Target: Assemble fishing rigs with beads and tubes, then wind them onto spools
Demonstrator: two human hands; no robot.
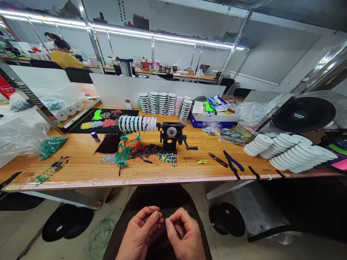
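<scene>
Our left hand (143,228) closes its fingertips on what looks like a fine dark strand (151,209), held above a smooth dark lap covering (165,196); our right hand (187,233) sits just beside it, thumb and forefinger pinched narrow, on what we cannot tell. On the wood-grained bench (81,155) ahead we list: one black cranked device (166,136), a row of white discs (137,124) mounted at its side, loose green tubes (124,154), a heap of small multicoloured beads (168,158), and blue-and-black-handled pliers (236,163).
</scene>
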